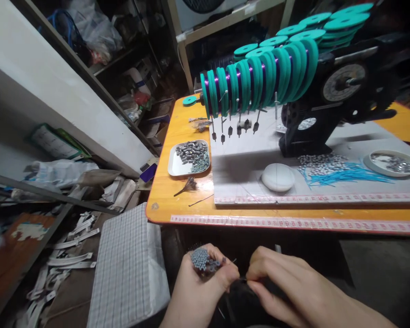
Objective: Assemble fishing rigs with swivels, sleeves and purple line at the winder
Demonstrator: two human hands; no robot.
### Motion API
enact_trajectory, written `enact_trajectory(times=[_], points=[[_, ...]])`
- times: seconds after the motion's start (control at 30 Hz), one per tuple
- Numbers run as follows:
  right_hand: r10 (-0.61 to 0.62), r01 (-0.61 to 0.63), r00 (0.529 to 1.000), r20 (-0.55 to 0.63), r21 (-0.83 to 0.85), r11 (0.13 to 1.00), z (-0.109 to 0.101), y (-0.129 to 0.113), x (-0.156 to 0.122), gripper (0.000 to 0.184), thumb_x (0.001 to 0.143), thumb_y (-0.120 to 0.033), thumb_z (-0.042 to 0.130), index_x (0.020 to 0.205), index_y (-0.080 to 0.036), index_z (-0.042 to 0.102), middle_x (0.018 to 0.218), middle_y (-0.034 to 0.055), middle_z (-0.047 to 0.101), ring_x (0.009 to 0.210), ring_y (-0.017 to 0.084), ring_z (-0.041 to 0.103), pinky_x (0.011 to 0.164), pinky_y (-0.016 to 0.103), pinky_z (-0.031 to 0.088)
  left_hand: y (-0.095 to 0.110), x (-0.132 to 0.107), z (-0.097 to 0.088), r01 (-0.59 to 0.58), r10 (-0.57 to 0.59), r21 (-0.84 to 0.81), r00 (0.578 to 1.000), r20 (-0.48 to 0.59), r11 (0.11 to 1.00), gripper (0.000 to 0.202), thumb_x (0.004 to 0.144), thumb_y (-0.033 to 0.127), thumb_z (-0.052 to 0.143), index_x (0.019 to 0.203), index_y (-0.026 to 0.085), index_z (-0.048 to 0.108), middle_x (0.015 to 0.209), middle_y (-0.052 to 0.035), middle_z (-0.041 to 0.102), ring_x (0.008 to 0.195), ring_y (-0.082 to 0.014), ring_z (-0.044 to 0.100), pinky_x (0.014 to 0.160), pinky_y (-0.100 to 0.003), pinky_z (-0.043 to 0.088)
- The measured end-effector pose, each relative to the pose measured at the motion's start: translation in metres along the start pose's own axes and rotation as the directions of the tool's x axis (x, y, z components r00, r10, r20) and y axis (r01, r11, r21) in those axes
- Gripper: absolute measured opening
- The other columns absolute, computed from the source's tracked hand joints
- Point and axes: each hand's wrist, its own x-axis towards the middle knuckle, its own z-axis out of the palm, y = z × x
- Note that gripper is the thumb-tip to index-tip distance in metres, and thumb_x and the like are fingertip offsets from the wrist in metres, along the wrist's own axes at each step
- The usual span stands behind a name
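left hand (205, 282): at 7 o'clock, closest of all, curled narrow around a bundle of grey rods (200, 258), whose blunt ends poke out above the fingers (213, 253).
right hand (294, 282): at 5 o'clock, held narrow, thumb and forefinger pinched together at the edge of a dark tuft (241, 296) (too dark and blurred to tell its make-up); whatever lies between the fingertips is too fine to make out.
dark tuft: at 6 o'clock, low in view, between both hands and touching the right hand's fingertips.
plaid cloth (121, 269): at 8 o'clock, folded on a white backing, just beside the left hand.
white strips (68, 246): at 9 o'clock, heaped in a loose pile on the floor.
table (164, 191): orange wood, from 10 to 3 o'clock, with a marked tape strip (294, 222) along its near edge.
tray (171, 166): at 11 o'clock on the table, white, holding a heap of grey cylinders (191, 152).
white board (246, 155): at 12 o'clock on the table, under a smooth white oval stone (278, 177).
teal strands (345, 177): at 2 o'clock, fanned out on the board beside a round dish (379, 169).
black geared machine (310, 123): at 1 o'clock, standing on the board.
teal discs (259, 75): at 12 to 1 o'clock, racked in rows on the machine, wound with purple wire, small black weights (239, 130) hanging below them.
shelves (123, 77): at 10 o'clock, farthest off, crowded with bags and bottles.
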Motion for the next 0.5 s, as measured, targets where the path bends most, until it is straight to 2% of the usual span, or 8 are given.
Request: enact_trajectory(times=[0.1, 0.13, 0.2, 0.23, 0.3, 0.33, 0.43, 0.5], points=[[0.104, -0.105, 0.995, 0.011, 0.079, 0.991, -0.004, 0.0, 0.004, 0.014, 0.096, -0.013, 0.047, 0.086, -0.023, 0.05, 0.077, -0.0022, 0.058, 0.063, 0.01, 0.057, 0.059, 0.02, 0.047, 0.017, 0.004, -0.016, -0.116, 0.132, 0.111, 0.981, -0.14, 0.987, 0.025, 0.078, 0.033, 0.076, 0.067, 0.017, 0.059, 0.063, 0.0032, 0.06, 0.056, -0.008, 0.05, 0.055, -0.019, 0.041], [0.134, -0.132, 0.991, -0.017, 0.109, 0.985, -0.005, 0.002, 0.006, 0.015, 0.096, -0.015, 0.046, 0.085, -0.023, 0.049, 0.076, -0.0026, 0.056, 0.061, 0.01, 0.054, 0.056, 0.02, 0.045, 0.022, 0.008, -0.024, -0.17, 0.215, 0.203, 0.95, -0.226, 0.964, 0.024, 0.079, 0.033, 0.074, 0.067, 0.017, 0.061, 0.063, 0.0032, 0.06, 0.056, -0.0089, 0.051, 0.055, -0.02, 0.042], [0.205, -0.192, 0.977, -0.059, 0.172, 0.966, -0.004, 0.005, 0.007, 0.016, 0.098, -0.019, 0.043, 0.084, -0.024, 0.047, 0.074, -0.0028, 0.053, 0.058, 0.011, 0.049, 0.051, 0.02, 0.042, 0.031, 0.021, -0.041, -0.228, 0.411, 0.445, 0.83, -0.376, 0.866, 0.023, 0.084, 0.034, 0.069, 0.068, 0.018, 0.063, 0.062, 0.0024, 0.061, 0.06, -0.0116, 0.057, 0.06, -0.022, 0.045], [0.243, -0.226, 0.968, -0.064, 0.2, 0.953, -0.004, 0.007, 0.008, 0.017, 0.099, -0.021, 0.041, 0.083, -0.024, 0.047, 0.073, -0.0027, 0.051, 0.057, 0.011, 0.047, 0.05, 0.02, 0.041, 0.035, 0.03, -0.05, -0.226, 0.456, 0.497, 0.791, -0.408, 0.837, 0.019, 0.085, 0.034, 0.068, 0.073, 0.018, 0.065, 0.067, 0.001, 0.064, 0.066, -0.0134, 0.06, 0.066, -0.023, 0.047], [0.306, -0.287, 0.951, -0.039, 0.252, 0.924, -0.002, 0.008, 0.009, 0.02, 0.099, -0.024, 0.04, 0.08, -0.024, 0.046, 0.072, -0.0025, 0.049, 0.057, 0.011, 0.044, 0.049, 0.021, 0.039, 0.04, 0.049, -0.061, -0.227, 0.488, 0.552, 0.783, -0.386, 0.802, 0.011, 0.084, 0.028, 0.068, 0.089, 0.019, 0.07, 0.084, -0.0023, 0.07, 0.078, -0.0159, 0.063, 0.074, -0.026, 0.048], [0.331, -0.313, 0.943, -0.021, 0.277, 0.909, -0.001, 0.008, 0.009, 0.021, 0.099, -0.025, 0.04, 0.079, -0.023, 0.046, 0.071, -0.0026, 0.047, 0.057, 0.012, 0.043, 0.049, 0.021, 0.039, 0.041, 0.058, -0.064, -0.231, 0.49, 0.567, 0.793, -0.361, 0.791, 0.015, 0.082, 0.023, 0.068, 0.096, 0.02, 0.07, 0.094, -0.0029, 0.069, 0.078, -0.0152, 0.063, 0.074, -0.026, 0.047], [0.373, -0.353, 0.928, -0.002, 0.317, 0.88, 0.0, 0.005, 0.011, 0.022, 0.098, -0.028, 0.044, 0.076, -0.023, 0.047, 0.071, -0.0024, 0.048, 0.059, 0.012, 0.045, 0.051, 0.021, 0.04, 0.041, 0.081, -0.061, -0.247, 0.491, 0.582, 0.815, -0.307, 0.774, 0.039, 0.074, 0.009, 0.066, 0.11, 0.024, 0.065, 0.111, -0.0025, 0.06, 0.068, -0.0096, 0.057, 0.062, -0.023, 0.043], [0.368, -0.35, 0.93, -0.003, 0.299, 0.888, -0.001, 0.003, 0.014, 0.023, 0.097, -0.03, 0.048, 0.076, -0.022, 0.052, 0.071, -0.002, 0.05, 0.061, 0.012, 0.048, 0.053, 0.021, 0.039, 0.042, 0.089, -0.057, -0.273, 0.491, 0.548, 0.818, -0.3, 0.79, 0.039, 0.074, 0.01, 0.066, 0.111, 0.023, 0.06, 0.113, -0.0031, 0.056, 0.07, -0.0093, 0.058, 0.06, -0.022, 0.043]])
